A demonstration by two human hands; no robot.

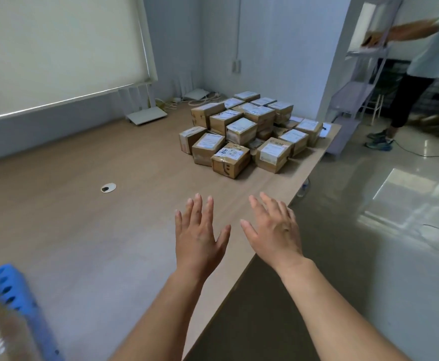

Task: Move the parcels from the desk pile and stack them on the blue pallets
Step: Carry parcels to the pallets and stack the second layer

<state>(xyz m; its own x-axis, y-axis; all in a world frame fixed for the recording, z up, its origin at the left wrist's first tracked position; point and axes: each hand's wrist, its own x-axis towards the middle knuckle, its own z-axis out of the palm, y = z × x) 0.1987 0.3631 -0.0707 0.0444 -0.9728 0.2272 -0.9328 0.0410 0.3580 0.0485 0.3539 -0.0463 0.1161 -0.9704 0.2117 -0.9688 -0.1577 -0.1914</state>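
While parcels (247, 131) sit piled on the desk (83, 217), left hand (197, 238) and right hand (275, 235) hover — fingers (197, 208) spread.

I'm holding both arms out ahead of me, bare forearms coming up from the bottom edge and angling in toward each other. My left grip (198, 238) is facing back-of-hand up, fingers (197, 207) straight and fanning apart, thumb sticking out to the right. My right grip (275, 230) is hanging just beside it, not touching, back up too, tilting slightly leftward; fingers straight, pointing ahead, thumb angling in toward the left thumb. Neither grip is holding or touching anything. Wrists are running roughly in line with the forearms. Both grips are sitting at about the same reach.
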